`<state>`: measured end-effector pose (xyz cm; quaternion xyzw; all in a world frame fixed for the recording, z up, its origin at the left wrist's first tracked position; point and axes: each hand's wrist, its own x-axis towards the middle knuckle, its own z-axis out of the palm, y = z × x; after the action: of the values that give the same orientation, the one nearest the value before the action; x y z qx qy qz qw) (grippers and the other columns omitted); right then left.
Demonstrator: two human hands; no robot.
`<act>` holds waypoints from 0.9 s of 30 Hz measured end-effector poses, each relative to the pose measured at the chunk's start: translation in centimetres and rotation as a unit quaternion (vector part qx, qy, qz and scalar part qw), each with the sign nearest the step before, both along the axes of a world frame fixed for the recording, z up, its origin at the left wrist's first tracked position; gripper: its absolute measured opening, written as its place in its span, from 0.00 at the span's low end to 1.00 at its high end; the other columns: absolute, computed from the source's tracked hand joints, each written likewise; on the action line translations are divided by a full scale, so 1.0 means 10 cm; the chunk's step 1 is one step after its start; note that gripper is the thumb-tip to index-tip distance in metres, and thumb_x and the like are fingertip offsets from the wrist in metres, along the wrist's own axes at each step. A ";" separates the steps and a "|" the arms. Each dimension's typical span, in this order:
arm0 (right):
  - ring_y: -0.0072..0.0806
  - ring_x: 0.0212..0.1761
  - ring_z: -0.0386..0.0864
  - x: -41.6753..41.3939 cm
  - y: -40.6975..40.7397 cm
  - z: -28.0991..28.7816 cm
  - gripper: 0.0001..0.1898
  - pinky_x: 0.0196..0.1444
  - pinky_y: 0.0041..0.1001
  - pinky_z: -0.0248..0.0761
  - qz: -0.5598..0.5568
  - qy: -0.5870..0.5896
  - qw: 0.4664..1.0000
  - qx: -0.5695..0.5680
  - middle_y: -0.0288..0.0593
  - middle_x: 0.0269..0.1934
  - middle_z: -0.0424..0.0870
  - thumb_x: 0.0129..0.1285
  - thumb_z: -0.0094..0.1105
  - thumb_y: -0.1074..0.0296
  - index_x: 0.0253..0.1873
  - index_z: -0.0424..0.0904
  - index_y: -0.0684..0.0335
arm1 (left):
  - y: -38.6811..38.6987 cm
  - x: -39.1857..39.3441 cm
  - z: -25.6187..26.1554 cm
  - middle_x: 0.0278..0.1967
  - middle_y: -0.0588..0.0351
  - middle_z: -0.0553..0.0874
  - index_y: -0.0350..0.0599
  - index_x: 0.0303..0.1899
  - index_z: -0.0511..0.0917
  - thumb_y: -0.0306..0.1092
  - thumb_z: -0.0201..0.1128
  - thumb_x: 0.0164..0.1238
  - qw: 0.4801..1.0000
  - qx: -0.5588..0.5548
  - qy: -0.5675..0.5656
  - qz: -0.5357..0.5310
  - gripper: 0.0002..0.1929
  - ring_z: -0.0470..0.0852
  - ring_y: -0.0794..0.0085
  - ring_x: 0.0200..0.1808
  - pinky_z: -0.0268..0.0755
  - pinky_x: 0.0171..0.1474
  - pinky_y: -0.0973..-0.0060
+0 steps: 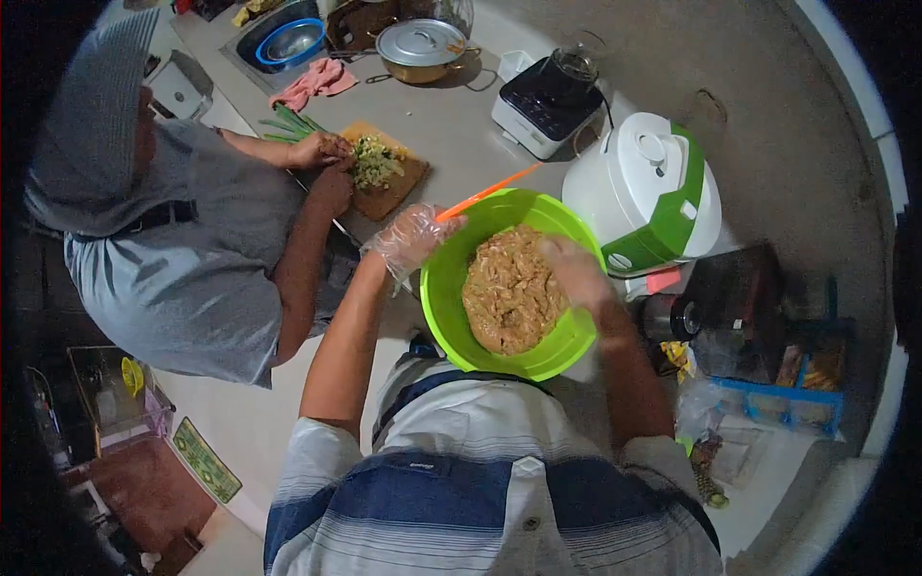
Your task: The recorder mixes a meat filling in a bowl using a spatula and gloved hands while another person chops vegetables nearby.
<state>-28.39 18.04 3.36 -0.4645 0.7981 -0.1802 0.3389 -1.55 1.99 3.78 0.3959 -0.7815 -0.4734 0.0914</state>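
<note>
A lime-green plastic basin [445, 317] stands before me, against my shirt. In it lies a thick mound of brown, minced-meat-like mixture [510, 295]. My left hand [418, 234], in a clear plastic glove, is at the basin's left rim. Its fingers hold a thin orange utensil [490, 193] that slants up to the right over the far rim; which kind it is cannot be told. Over the right side of the basin, at the mixture's edge, my right hand [576, 270] is blurred by motion. Its finger positions are unclear.
At left a person's hands [331, 162] work over chopped greens [376, 162] on a wooden cutting board [389, 198]. A white-green rice cooker [612, 187] stands close right of the basin. Beyond are a blender base [551, 104], a lidded pot [421, 54] and a pink cloth [317, 81].
</note>
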 end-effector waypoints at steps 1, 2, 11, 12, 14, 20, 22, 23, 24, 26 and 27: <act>0.39 0.59 0.80 0.05 -0.13 -0.10 0.28 0.62 0.39 0.73 -0.001 -0.002 1.000 -0.002 0.51 0.62 0.81 0.76 0.50 0.46 0.64 0.77 0.68 | 0.00 -0.01 -0.01 0.21 0.57 0.75 0.35 0.39 0.83 0.62 0.62 0.72 1.000 -0.002 -0.002 -0.001 0.30 0.72 0.70 0.25 0.68 0.31 0.64; 0.37 0.60 0.79 0.11 -0.24 -0.22 0.29 0.64 0.38 0.72 0.012 -0.079 0.996 -0.036 0.50 0.63 0.81 0.76 0.51 0.44 0.66 0.76 0.66 | 0.00 -0.01 -0.03 0.21 0.57 0.75 0.36 0.38 0.83 0.62 0.62 0.72 0.999 0.036 0.016 0.008 0.30 0.72 0.70 0.24 0.68 0.31 0.64; 0.43 0.62 0.80 0.53 -0.36 0.23 0.27 0.66 0.38 0.70 0.345 -0.107 0.922 0.138 0.52 0.58 0.84 0.71 0.57 0.42 0.56 0.84 0.64 | 0.06 0.02 -0.01 0.24 0.54 0.80 0.33 0.42 0.84 0.58 0.61 0.74 1.000 0.026 -0.006 0.014 0.29 0.76 0.70 0.27 0.71 0.33 0.66; 0.44 0.61 0.81 0.58 -0.22 0.35 0.23 0.65 0.39 0.71 0.408 0.008 0.898 0.164 0.53 0.56 0.85 0.72 0.57 0.46 0.53 0.85 0.63 | 0.06 -0.01 -0.01 0.25 0.53 0.81 0.32 0.43 0.84 0.57 0.61 0.74 1.000 0.020 -0.023 -0.004 0.28 0.77 0.70 0.28 0.72 0.35 0.66; 0.47 0.57 0.82 0.55 0.24 0.16 0.19 0.61 0.42 0.73 0.452 0.066 0.889 -0.014 0.55 0.52 0.85 0.72 0.56 0.52 0.52 0.85 0.64 | 0.00 0.00 -0.09 0.26 0.53 0.82 0.32 0.43 0.84 0.57 0.61 0.74 0.999 0.034 -0.027 -0.006 0.28 0.77 0.71 0.29 0.73 0.35 0.67; 0.56 0.47 0.83 0.57 0.58 -0.64 0.10 0.49 0.48 0.77 0.324 0.137 0.936 -0.011 0.58 0.41 0.85 0.67 0.54 0.71 0.46 0.84 0.67 | 0.04 -0.03 -0.04 0.26 0.58 0.82 0.34 0.42 0.84 0.57 0.61 0.74 0.996 0.088 0.034 0.002 0.27 0.76 0.74 0.29 0.72 0.34 0.68; 0.57 0.45 0.83 0.52 0.46 -0.81 0.10 0.47 0.48 0.77 0.288 0.161 0.944 -0.023 0.59 0.40 0.84 0.67 0.53 0.71 0.45 0.83 0.67 | -0.01 -0.07 -0.03 0.26 0.60 0.81 0.34 0.42 0.84 0.58 0.61 0.74 0.997 0.080 -0.004 -0.012 0.27 0.75 0.74 0.28 0.72 0.34 0.68; 0.56 0.46 0.84 0.49 0.39 -0.84 0.11 0.48 0.48 0.77 0.334 0.194 0.922 -0.005 0.59 0.40 0.85 0.67 0.53 0.70 0.45 0.83 0.67 | -0.02 -0.09 0.01 0.26 0.61 0.80 0.34 0.42 0.84 0.58 0.61 0.74 0.997 0.072 -0.020 -0.018 0.28 0.75 0.74 0.28 0.71 0.34 0.68; 0.55 0.46 0.84 0.49 0.32 -0.81 0.11 0.48 0.47 0.78 0.383 0.226 0.896 0.012 0.59 0.41 0.85 0.67 0.54 0.68 0.46 0.83 0.67 | 0.00 -0.08 0.04 0.25 0.61 0.79 0.34 0.42 0.84 0.58 0.61 0.73 0.997 0.064 -0.037 -0.020 0.28 0.75 0.74 0.28 0.71 0.33 0.67; 0.53 0.47 0.85 0.54 0.22 -0.76 0.13 0.49 0.46 0.78 0.345 0.188 0.919 0.033 0.59 0.42 0.86 0.69 0.54 0.65 0.46 0.84 0.67 | 0.02 -0.01 -0.10 0.25 0.60 0.79 0.34 0.43 0.84 0.59 0.61 0.73 0.998 0.057 -0.004 -0.022 0.29 0.74 0.73 0.28 0.71 0.33 0.67; 0.50 0.47 0.85 0.57 0.16 -0.69 0.14 0.49 0.44 0.78 0.307 0.150 0.938 0.054 0.58 0.43 0.86 0.70 0.55 0.61 0.47 0.84 0.67 | 0.00 0.03 -0.17 0.24 0.59 0.78 0.33 0.43 0.84 0.60 0.61 0.73 0.998 0.050 0.031 -0.023 0.29 0.74 0.72 0.27 0.71 0.33 0.66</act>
<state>-22.72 19.62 -3.50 -0.6894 0.6670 0.0478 0.2784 -1.24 2.01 2.13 0.3673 -0.7625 -0.5259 0.0850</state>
